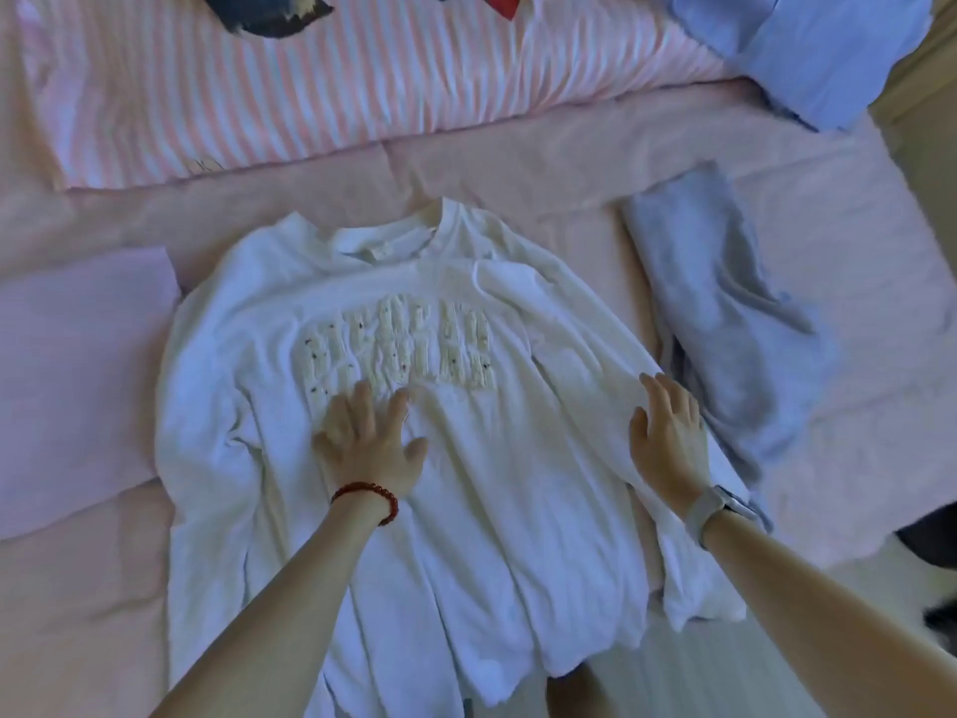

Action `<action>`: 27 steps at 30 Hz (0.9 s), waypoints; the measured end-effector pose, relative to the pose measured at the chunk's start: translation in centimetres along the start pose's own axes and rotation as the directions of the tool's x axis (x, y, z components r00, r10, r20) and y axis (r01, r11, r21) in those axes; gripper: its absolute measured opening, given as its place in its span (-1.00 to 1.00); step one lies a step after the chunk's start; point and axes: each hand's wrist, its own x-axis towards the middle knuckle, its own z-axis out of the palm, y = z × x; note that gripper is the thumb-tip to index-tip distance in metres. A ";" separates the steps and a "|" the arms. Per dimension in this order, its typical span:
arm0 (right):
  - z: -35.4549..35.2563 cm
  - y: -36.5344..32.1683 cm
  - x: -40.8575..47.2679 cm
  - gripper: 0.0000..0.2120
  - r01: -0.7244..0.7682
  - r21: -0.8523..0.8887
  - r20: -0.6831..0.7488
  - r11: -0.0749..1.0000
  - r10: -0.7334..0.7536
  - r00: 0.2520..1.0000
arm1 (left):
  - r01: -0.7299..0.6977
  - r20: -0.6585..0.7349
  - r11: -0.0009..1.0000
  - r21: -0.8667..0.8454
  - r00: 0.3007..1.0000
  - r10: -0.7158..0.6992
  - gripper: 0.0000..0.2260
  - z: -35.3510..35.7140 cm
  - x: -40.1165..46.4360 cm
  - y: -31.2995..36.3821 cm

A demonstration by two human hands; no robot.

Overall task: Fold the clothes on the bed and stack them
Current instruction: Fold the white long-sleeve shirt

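Left hand (370, 448) flat, fingers spread, gripping nothing, palm pressing the chest of the white sweatshirt (466, 510) just under its stitched lettering (396, 352), to pin the cloth while I smooth it. Right hand (668, 437) also open and flat, holding nothing, resting on the right sleeve (585, 355), which lies along the body's edge, probably ready to fold inward. Sweatshirt lies front up, collar away from me, hem toward me, on the pink sheet (103, 614). Grey garment (725, 329) already folded just to the right; pale lilac piece (77, 365) to the left. Striped duvet (310, 85) beyond, with blue clothes (808, 49) at the far right awaiting their turn, I judge.
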 end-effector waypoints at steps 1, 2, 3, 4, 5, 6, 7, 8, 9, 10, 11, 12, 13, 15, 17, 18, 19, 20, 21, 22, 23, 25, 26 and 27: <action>-0.4 0.8 0.2 -0.59 -0.008 -0.009 0.012 1.000 0.008 1.000 | 0.009 -0.028 1.000 -0.011 1.000 -0.009 -0.58 0.0 0.0 0.3; -0.9 1.5 0.6 -0.59 -0.012 -0.002 0.030 1.000 0.012 0.999 | 0.024 -0.065 0.999 -0.038 0.998 -0.026 -0.61 -0.2 0.0 0.8; -1.3 1.9 1.1 -0.60 -0.007 0.013 0.048 1.000 0.007 0.999 | 0.037 -0.104 0.997 -0.069 0.994 -0.045 -0.65 -0.5 0.0 1.4; -1.6 2.1 1.8 -0.61 0.007 0.028 0.063 1.000 -0.009 0.998 | 0.044 -0.137 0.994 -0.099 0.989 -0.058 -0.68 -0.9 0.1 2.2; -1.9 2.0 2.8 -0.62 0.026 0.038 0.072 0.999 -0.029 0.997 | 0.038 -0.164 0.991 -0.127 0.985 -0.059 -0.70 -1.4 0.5 3.1; -2.1 1.5 4.0 -0.63 0.050 0.045 0.076 0.998 -0.053 0.996 | 0.017 -0.191 0.989 -0.148 0.981 -0.045 -0.69 -2.0 1.0 3.9; -2.1 0.8 5.5 -0.63 0.078 0.057 0.075 0.995 -0.082 0.994 | -0.016 -0.225 0.987 -0.158 0.974 -0.020 -0.68 -2.7 2.0 4.6; -2.1 -0.3 7.2 -0.63 0.114 0.078 0.066 0.990 -0.119 0.991 | -0.049 -0.266 0.986 -0.157 0.964 0.006 -0.68 -3.5 3.3 5.2; -1.9 -1.7 9.3 -0.64 0.162 0.103 0.051 0.981 -0.168 0.984 | -0.067 -0.307 0.987 -0.144 0.951 0.020 -0.68 -4.6 4.9 5.6; -1.6 -3.3 11.3 -0.64 0.221 0.120 0.032 0.968 -0.226 0.974 | -0.068 -0.347 0.990 -0.126 0.938 0.020 -0.68 -5.7 6.7 5.7; -1.1 -5.0 13.4 -0.65 0.286 0.129 0.014 0.949 -0.290 0.957 | -0.058 -0.391 0.992 -0.111 0.920 0.011 -0.68 -6.8 8.5 5.6; -0.5 -6.9 15.4 -0.65 0.354 0.130 0.005 0.926 -0.358 0.934 | -0.041 -0.439 0.994 -0.097 0.899 -0.006 -0.68 -7.9 10.2 5.1; 0.1 -8.8 17.2 -0.64 0.417 0.127 0.004 0.900 -0.421 0.907 | -0.018 -0.480 0.996 -0.086 0.877 -0.025 -0.68 -9.0 11.9 4.3; 1.5 -12.5 20.1 -0.61 0.492 0.125 0.024 0.862 -0.498 0.867 | 0.050 -0.522 0.996 -0.069 0.850 -0.079 -0.66 -10.9 14.7 2.3; 2.9 -15.8 22.2 -0.55 0.474 0.163 0.095 0.865 -0.492 0.865 | 0.166 -0.499 0.983 -0.081 0.847 -0.185 -0.56 -12.6 17.0 0.2; 3.5 -17.1 23.0 -0.54 0.437 0.186 0.145 0.880 -0.465 0.873 | 0.235 -0.457 0.967 -0.099 0.853 -0.254 -0.49 -13.4 17.9 -0.8; 4.1 -18.1 23.7 -0.56 0.402 0.194 0.190 0.895 -0.437 0.879 | 0.299 -0.408 0.948 -0.114 0.856 -0.319 -0.44 -14.1 18.5 -1.7; 4.6 -18.9 24.1 -0.61 0.385 0.188 0.213 0.904 -0.420 0.882 | 0.341 -0.367 0.932 -0.120 0.857 -0.361 -0.44 -14.7 19.0 -2.7; 4.9 -19.4 24.4 -0.68 0.380 0.186 0.204 0.906 -0.414 0.887 | 0.341 -0.342 0.933 -0.118 0.868 -0.361 -0.48 -15.1 19.3 -3.5; 5.1 -19.5 24.6 -0.72 0.373 0.201 0.161 0.906 -0.407 0.899 | 0.293 -0.339 0.950 -0.108 0.888 -0.312 -0.54 -15.4 19.5 -4.2; 5.2 -19.5 24.6 -0.75 0.373 0.231 0.085 0.898 -0.401 0.912 | 0.222 -0.362 0.970 -0.098 0.900 -0.243 -0.61 -15.6 19.7 -4.8; 5.2 -19.2 24.8 -0.75 0.401 0.291 -0.089 0.869 -0.392 0.915 | 0.116 -0.477 0.989 -0.095 0.867 -0.148 -0.68 -16.0 19.9 -5.6; 5.1 -19.1 25.1 -0.75 0.420 0.308 -0.150 0.854 -0.392 0.908 | 0.091 -0.546 0.987 -0.132 0.825 -0.149 -0.69 -16.3 20.1 -5.8; 5.0 -19.2 25.5 -0.75 0.433 0.313 -0.182 0.845 -0.394 0.901 | 0.068 -0.605 0.981 -0.184 0.779 -0.168 -0.71 -16.5 20.4 -5.7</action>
